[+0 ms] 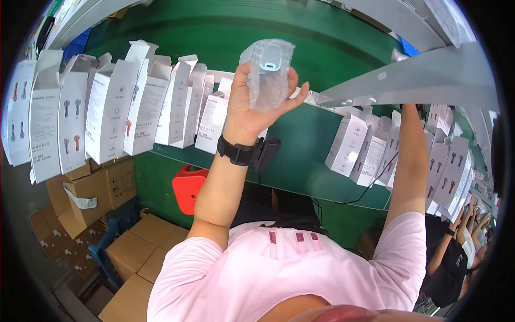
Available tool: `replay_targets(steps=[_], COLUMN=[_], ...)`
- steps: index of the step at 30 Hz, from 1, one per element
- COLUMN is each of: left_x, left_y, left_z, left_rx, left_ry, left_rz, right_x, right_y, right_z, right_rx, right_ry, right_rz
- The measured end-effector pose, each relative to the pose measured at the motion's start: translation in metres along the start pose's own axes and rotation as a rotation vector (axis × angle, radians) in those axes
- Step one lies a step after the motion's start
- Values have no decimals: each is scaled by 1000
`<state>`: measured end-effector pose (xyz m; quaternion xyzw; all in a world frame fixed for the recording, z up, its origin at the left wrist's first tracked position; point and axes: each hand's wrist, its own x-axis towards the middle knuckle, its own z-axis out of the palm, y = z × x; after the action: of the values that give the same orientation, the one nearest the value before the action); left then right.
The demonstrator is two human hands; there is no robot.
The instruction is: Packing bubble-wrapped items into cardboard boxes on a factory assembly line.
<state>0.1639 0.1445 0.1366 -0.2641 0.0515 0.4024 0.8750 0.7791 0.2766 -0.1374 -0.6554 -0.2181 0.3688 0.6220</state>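
My left hand [248, 116] is raised over the green table [292, 142], its fingers wrapped round a bubble-wrap pouch [271, 88]. Through the plastic shows a small white case with a rounded end and a dark port. A black strap with a small black block is on that wrist. My right arm reaches far forward behind a grey metal beam, which hides most of my right hand [398, 56]. Only a blurred bit of it appears above the beam, by a blue object [409, 46]; what it touches cannot be made out.
White printed cartons [110, 110] with raised flaps stand in a row at left; more cartons [348, 144] stand at right. The metal beam [407, 88] crosses above the table. A red stool [189, 189] and brown boxes [142, 247] are below left. Other people [456, 257] sit far right.
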Motion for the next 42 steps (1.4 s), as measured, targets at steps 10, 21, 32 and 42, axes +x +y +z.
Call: replay_targets(steps=[10,21,32,42], left_x=[-69,-112,-114,-107], left_y=[-53,-34,5,-4], left_z=[30,20,29,35], left_rx=[52,492,785,804], left_ry=[-140,-164,-620,-646], left_rz=[-87,-41,60,116], right_x=[-351,-516,-501,-613], right_y=[-201,26,-31,-253], right_z=[99,153,191,205], right_rx=[24,-755,-1000,-160], right_ry=[176,-557,-378,-576], right_rz=[-178,-150,-485,-495])
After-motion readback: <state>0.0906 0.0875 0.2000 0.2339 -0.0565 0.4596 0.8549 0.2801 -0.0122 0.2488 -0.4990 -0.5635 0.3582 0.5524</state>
